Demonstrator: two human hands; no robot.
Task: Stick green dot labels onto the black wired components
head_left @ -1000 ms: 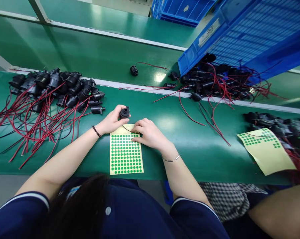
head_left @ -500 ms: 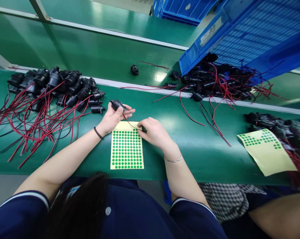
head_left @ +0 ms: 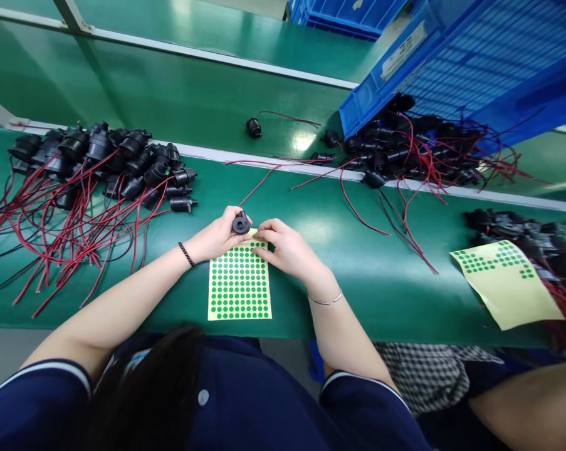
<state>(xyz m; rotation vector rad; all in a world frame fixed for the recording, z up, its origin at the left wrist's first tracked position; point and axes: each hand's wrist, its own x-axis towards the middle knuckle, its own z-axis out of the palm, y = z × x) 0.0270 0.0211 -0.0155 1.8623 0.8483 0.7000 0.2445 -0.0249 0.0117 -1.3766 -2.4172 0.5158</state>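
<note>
Two heaps of black plugs with red and black wires flank the work spot on the green bench (head_left: 381,282). The left pile (head_left: 99,163) lies well apart from the hands, its wires fanning toward the near edge. The right heap (head_left: 405,153) spills from under a tilted blue crate (head_left: 452,69), and loose red wires trail from it across the bench toward the middle, none reaching the hands. One lone plug (head_left: 253,127) sits on the far strip beyond the white rail. Another blue crate (head_left: 334,15) is cut off at the top edge, so what it holds cannot be seen. At the far right a second sticker sheet (head_left: 508,288), mostly bare with a few green dots near its top, lies beside more dark parts (head_left: 522,232) that are too dim to make out. A co-worker's arm (head_left: 536,401) shows at the lower right corner, cut off.

The left hand (head_left: 214,237) grasps a small black plug (head_left: 241,222) between thumb and fingers, holding it just above the top edge of the sheet of green dot stickers (head_left: 239,282). A red wire (head_left: 259,181) runs up and away from the plug. The right hand (head_left: 285,249) rests on the sheet's upper right corner, fingertips pinched together close to the plug; whether they hold a sticker cannot be told. The person's dark hair hides the bench's near edge below the sheet.
</note>
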